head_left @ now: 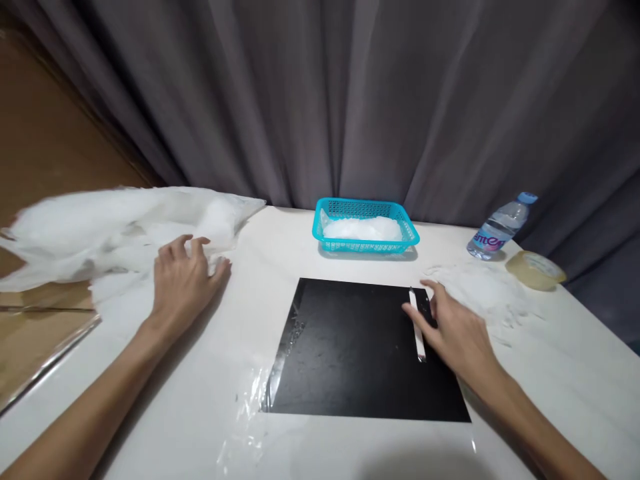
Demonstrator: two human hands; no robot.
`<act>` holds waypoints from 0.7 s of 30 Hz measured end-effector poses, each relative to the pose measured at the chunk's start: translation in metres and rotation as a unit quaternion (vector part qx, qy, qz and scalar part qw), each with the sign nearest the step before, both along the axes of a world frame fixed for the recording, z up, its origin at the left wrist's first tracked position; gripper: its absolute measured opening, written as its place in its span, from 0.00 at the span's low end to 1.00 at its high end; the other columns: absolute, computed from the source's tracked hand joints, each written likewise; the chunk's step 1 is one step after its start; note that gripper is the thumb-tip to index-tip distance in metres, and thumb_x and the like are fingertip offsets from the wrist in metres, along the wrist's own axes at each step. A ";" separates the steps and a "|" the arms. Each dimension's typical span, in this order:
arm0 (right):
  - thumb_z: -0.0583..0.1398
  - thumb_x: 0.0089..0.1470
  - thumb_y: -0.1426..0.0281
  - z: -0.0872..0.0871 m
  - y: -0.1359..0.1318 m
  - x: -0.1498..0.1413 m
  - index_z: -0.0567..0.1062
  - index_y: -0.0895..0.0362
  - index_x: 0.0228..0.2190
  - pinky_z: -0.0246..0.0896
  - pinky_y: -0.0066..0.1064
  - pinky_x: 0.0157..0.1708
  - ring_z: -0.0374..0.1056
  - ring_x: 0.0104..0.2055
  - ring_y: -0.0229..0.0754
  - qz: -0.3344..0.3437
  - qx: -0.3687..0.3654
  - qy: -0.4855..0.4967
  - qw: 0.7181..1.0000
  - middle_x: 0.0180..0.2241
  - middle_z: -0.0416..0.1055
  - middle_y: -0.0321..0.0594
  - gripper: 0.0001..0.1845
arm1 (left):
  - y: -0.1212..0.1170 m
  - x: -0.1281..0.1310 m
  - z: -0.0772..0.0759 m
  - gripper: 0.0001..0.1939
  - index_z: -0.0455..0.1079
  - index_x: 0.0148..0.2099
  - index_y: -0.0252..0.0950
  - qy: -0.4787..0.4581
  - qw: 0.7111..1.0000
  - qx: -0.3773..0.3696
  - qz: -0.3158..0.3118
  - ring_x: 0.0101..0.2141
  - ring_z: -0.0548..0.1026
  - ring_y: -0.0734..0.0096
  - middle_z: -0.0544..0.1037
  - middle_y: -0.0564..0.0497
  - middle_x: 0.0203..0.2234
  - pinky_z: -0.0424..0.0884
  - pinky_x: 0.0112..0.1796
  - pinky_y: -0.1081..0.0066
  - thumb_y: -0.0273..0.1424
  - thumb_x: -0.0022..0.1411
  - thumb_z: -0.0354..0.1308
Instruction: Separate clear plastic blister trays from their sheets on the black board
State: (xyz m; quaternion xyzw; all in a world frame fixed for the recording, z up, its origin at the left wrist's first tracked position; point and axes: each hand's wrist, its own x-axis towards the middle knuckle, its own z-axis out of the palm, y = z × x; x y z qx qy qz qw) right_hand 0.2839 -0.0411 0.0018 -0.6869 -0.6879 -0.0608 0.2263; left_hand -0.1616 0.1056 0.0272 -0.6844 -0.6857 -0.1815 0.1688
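Observation:
My left hand is at the right edge of a pile of white, fluffy, cotton-like sheets. Its fingers are apart and slightly bent, the fingertips against the white material; I see nothing gripped. My right hand is over the right side of a flat black sheet, thumb and index finger spread. Beside its thumb, a slim white stick with dark ends, pen-like in shape, lies on the black sheet. Just beyond this hand spreads a patch of thin white fibres.
A turquoise plastic basket with white stuff inside stands at the back. At the right are a water bottle and a yellowish round tub. Clear tape lies by the sheet's left edge. Brown cardboard is at the left, a grey curtain behind.

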 end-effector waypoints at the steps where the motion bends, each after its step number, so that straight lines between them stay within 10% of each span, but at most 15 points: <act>1: 0.48 0.69 0.45 -0.005 -0.002 -0.009 0.69 0.60 0.57 0.61 0.34 0.29 0.74 0.29 0.50 0.019 -0.019 -0.007 1.000 0.28 0.72 0.40 0.34 | 0.001 -0.006 -0.002 0.27 0.63 0.60 0.26 0.008 1.000 -0.009 0.015 0.60 0.64 0.32 0.65 0.27 0.59 0.64 0.58 0.43 0.40 0.66 0.55; 9: 0.47 0.73 0.56 -0.016 -0.002 -0.004 0.68 0.53 0.56 0.64 0.31 0.29 0.76 0.29 0.46 0.123 -0.153 0.089 0.977 0.26 0.71 0.33 0.21 | 0.004 -0.012 -0.011 0.25 0.71 0.54 0.26 0.031 0.998 -0.048 0.038 0.48 0.73 0.41 0.73 0.29 0.48 0.69 0.51 0.52 0.40 0.69 0.46; 21: 0.44 0.69 0.68 -0.027 0.001 0.015 0.63 0.60 0.66 0.62 0.36 0.31 0.74 0.31 0.50 0.160 -0.152 -0.030 0.975 0.29 0.72 0.39 0.28 | -0.013 -0.038 0.007 0.20 0.72 0.49 0.26 -0.060 0.991 -0.077 0.096 0.59 0.58 0.16 0.61 0.19 0.60 0.68 0.46 0.35 0.37 0.63 0.54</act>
